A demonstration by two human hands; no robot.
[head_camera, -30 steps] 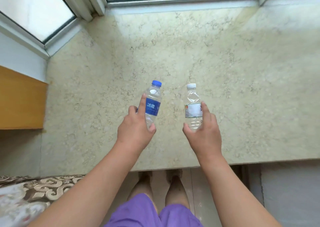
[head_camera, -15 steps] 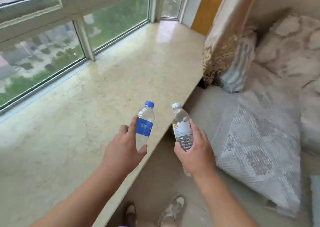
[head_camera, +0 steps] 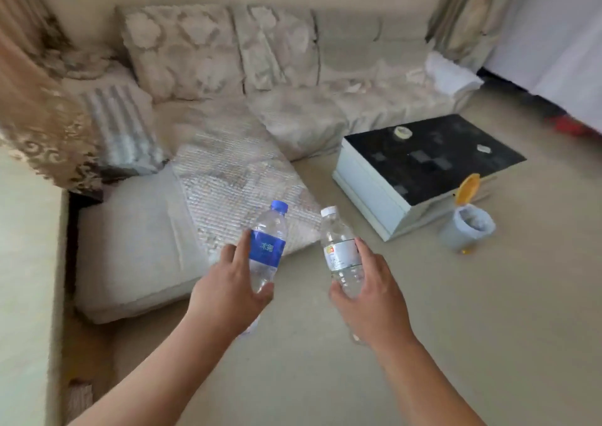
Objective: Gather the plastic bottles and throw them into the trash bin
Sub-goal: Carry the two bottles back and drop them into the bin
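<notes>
My left hand point(head_camera: 228, 292) grips a clear plastic bottle with a blue cap and blue label point(head_camera: 268, 246), held upright and tilted slightly right. My right hand point(head_camera: 374, 298) grips a second clear bottle with a white cap and white label point(head_camera: 342, 249), tilted slightly left. Both bottles are held in the air above the floor, side by side and apart. A small trash bin point(head_camera: 465, 230) with a pale blue liner and a raised yellow lid stands on the floor to the right, beside the low table.
A low white coffee table with a black top point(head_camera: 423, 161) stands right of centre. A beige sofa with cushions point(head_camera: 228, 67) runs along the back and left. The stone windowsill point(head_camera: 22, 262) edges the left. Beige floor point(head_camera: 456, 328) lies ahead.
The view has swung right, from the windowsill to the sofa, table and trash bin. Both hands still hold their bottles in the same pose.
</notes>
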